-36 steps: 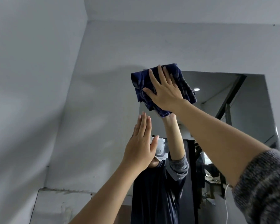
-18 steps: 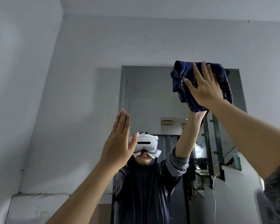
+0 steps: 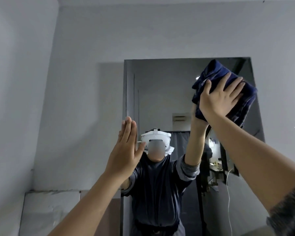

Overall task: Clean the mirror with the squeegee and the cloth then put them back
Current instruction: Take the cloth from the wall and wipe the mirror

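Observation:
A tall frameless mirror (image 3: pixel 160 92) hangs on the grey wall ahead. My right hand (image 3: pixel 220 97) presses a folded dark blue checked cloth (image 3: pixel 245 103) flat against the mirror's upper right corner, fingers spread over it. My left hand (image 3: pixel 126 150) rests flat at the mirror's left edge, fingers straight and together, holding nothing. The squeegee is not in view. The mirror reflects a person in a white headset and dark top with an arm raised.
Grey walls (image 3: pixel 75 65) surround the mirror, with a corner at the far left. A pale ledge (image 3: pixel 49 201) runs along the lower left. The reflection shows a dark curtain, a white cable and a lit room behind.
My right hand has swept the cloth from the mirror's top left across to its upper right corner. My left hand has stayed against the left edge.

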